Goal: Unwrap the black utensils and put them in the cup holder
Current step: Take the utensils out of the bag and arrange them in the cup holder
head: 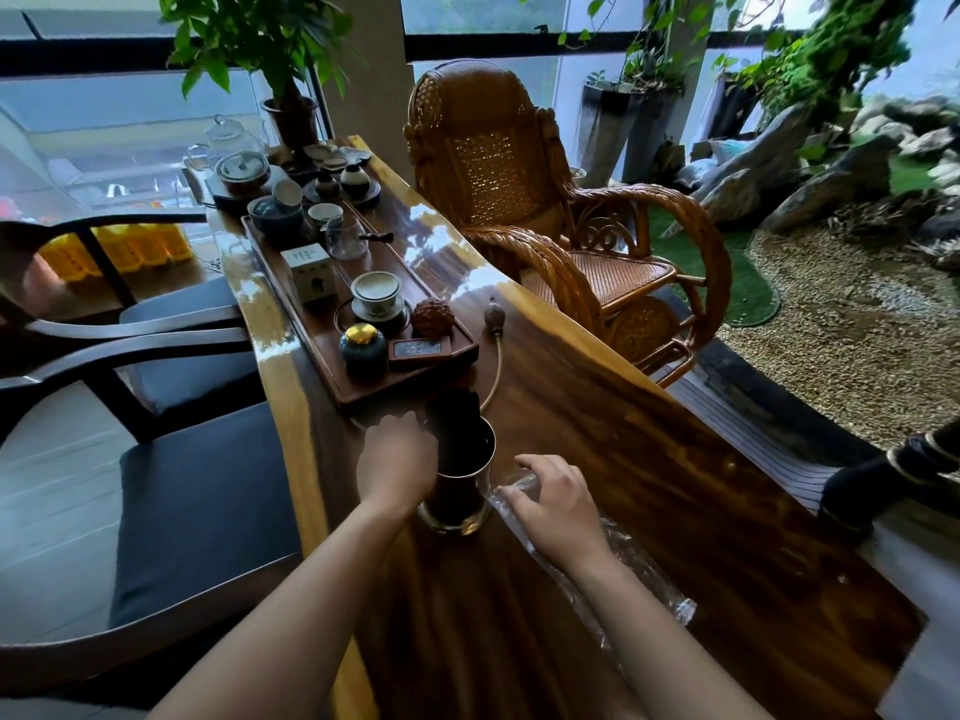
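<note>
A shiny metal cup holder (464, 488) stands on the wooden table near its front. Black utensils (460, 418) stick up out of it. My left hand (397, 459) is at the cup's left rim, its fingers curled around the utensils' lower part. My right hand (553, 498) rests just right of the cup, fingers bent down onto a clear plastic wrapper (623, 558) that lies flat along the table toward the right front.
A long wooden tea tray (337, 376) with cups, jars and a small box sits behind the cup. A rubber bulb with a hose (493, 319) lies beside it. A rattan rocking chair (545, 215) stands right of the table, dark chairs (171, 459) left.
</note>
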